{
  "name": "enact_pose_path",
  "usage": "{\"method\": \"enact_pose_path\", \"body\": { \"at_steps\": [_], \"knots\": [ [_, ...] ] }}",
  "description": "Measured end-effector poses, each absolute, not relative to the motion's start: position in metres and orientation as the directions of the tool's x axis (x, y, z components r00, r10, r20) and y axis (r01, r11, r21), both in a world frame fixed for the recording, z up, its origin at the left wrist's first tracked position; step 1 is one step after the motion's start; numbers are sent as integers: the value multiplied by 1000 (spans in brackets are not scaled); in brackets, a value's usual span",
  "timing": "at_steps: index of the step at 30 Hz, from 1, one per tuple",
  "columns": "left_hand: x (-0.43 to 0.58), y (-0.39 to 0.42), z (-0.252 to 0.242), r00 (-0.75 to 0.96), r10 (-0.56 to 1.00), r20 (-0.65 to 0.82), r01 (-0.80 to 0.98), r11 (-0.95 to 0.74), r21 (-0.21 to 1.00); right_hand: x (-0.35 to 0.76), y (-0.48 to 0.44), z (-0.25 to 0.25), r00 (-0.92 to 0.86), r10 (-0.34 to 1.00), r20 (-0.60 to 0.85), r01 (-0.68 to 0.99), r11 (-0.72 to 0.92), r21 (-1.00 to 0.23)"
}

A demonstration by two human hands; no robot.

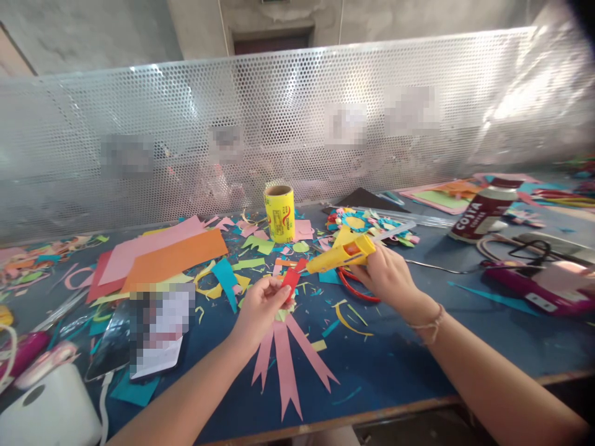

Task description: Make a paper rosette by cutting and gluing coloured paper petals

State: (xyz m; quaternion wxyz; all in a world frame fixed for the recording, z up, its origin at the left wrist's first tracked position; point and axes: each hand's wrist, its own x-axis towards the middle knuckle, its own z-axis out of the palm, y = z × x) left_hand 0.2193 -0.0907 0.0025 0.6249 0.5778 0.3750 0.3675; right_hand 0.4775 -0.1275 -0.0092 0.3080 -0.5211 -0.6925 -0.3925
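Note:
Between the fingertips of my left hand (266, 301) is a small red paper strip (292, 279). My right hand (385, 279) is wrapped round the handle of a yellow glue gun (344, 254), whose nozzle points left at the top of the red strip; whether it touches, I cannot tell. Below my left hand, pink paper ribbons (282, 365) with notched ends fan out over the blue table. Their upper end is partly hidden behind the hand. A clear glue stick (395, 231) sticks out from the back of the gun.
A yellow cardboard tube (279, 214) stands behind my hands. Coloured sheets (176, 260) and phones (160, 334) lie left. At right are a Costa bottle (483, 210) and a purple power strip (539, 285). A perforated metal screen (279, 118) closes off the back; paper scraps litter the table.

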Motion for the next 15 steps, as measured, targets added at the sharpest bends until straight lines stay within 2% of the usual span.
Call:
{"method": "enact_pose_path", "body": {
  "at_steps": [6,10,13,15],
  "knots": [
    [219,-88,-2,440,897,-38,-66,75,995,479,-128,-12,-240,553,798,971,129,203],
    [218,-84,-7,411,910,-49,-155,122,980,482,-125,-9,-162,614,772,980,6,200],
    [217,-79,-9,374,927,-40,-230,135,964,504,-121,-7,84,597,798,981,-191,40],
    [216,-76,-8,348,937,-36,-285,142,948,533,-121,-12,197,574,795,973,-214,-86]
  ]
}}
